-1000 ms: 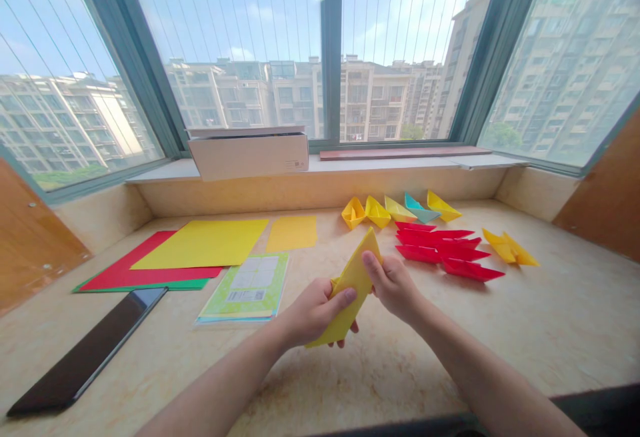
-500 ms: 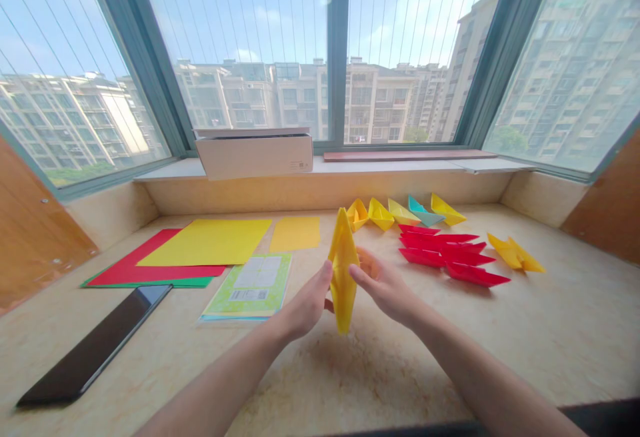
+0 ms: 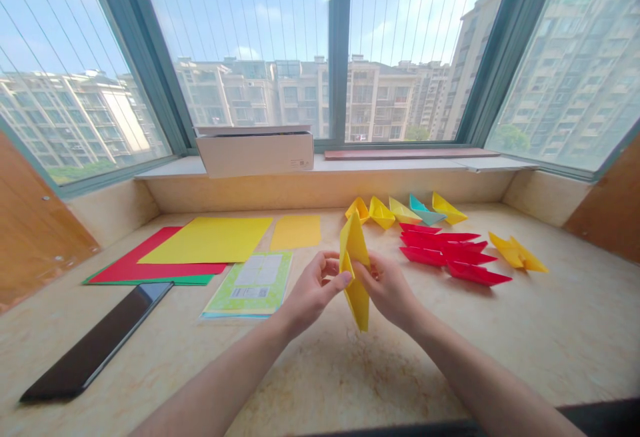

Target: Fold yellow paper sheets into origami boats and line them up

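Note:
A folded yellow paper (image 3: 356,270) stands on end between my hands, a long pointed shape with its upper part opened a little. My left hand (image 3: 313,294) pinches its left side with the thumb, and my right hand (image 3: 387,290) grips the right side. Beyond my hands, a row of small paper boats in yellow and teal (image 3: 403,210) lines the back of the ledge. Several red paper boats (image 3: 443,247) lie just right of my right hand, and a yellow folded boat (image 3: 517,254) sits farther right.
Left of my hands lie a yellow sheet (image 3: 207,240) on red (image 3: 150,250) and green paper, an orange-yellow sheet (image 3: 296,232), and a paper pack (image 3: 249,284). A dark tablet (image 3: 97,340) rests on the marble ledge (image 3: 320,370). A cardboard box (image 3: 255,155) stands on the sill.
The yellow paper has turned from a slanted hold to nearly upright, and its top has spread open. My hands have drawn in closer around it, and the view has shifted slightly.

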The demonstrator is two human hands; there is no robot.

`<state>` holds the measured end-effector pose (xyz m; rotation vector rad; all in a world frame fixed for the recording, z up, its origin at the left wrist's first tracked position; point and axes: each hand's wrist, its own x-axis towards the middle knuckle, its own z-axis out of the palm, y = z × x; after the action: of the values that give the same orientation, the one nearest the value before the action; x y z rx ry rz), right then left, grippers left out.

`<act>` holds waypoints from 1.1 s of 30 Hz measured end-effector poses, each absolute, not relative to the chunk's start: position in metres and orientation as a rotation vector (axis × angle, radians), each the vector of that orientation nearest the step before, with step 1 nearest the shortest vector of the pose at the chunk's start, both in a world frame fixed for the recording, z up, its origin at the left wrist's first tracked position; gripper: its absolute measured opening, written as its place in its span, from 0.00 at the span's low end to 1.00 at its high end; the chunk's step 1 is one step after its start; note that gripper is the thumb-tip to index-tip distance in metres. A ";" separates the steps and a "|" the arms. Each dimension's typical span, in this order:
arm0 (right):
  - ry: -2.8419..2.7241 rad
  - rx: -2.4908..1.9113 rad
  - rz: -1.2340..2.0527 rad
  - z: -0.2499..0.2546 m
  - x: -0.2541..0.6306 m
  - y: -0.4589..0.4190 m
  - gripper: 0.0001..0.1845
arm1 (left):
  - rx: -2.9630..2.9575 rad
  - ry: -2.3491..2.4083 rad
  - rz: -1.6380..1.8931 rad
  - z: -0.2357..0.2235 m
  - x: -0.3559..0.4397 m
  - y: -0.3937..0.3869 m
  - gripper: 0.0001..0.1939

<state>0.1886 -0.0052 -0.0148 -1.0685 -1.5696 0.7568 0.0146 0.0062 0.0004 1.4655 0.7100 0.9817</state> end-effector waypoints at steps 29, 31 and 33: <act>-1.555 -0.836 0.867 -0.012 0.186 -0.016 0.35 | 1.193 0.344 0.856 0.012 0.011 0.004 0.19; -1.492 -0.791 0.959 -0.008 0.186 -0.018 0.27 | 1.195 0.324 0.831 0.012 0.011 0.002 0.20; -1.473 -0.794 1.004 -0.004 0.187 -0.019 0.23 | 1.193 0.322 0.814 0.011 0.010 0.002 0.20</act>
<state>0.1868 -0.0188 -0.0036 -0.7942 -1.4730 1.0038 0.0101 0.0021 0.0106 1.1930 0.3219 0.8136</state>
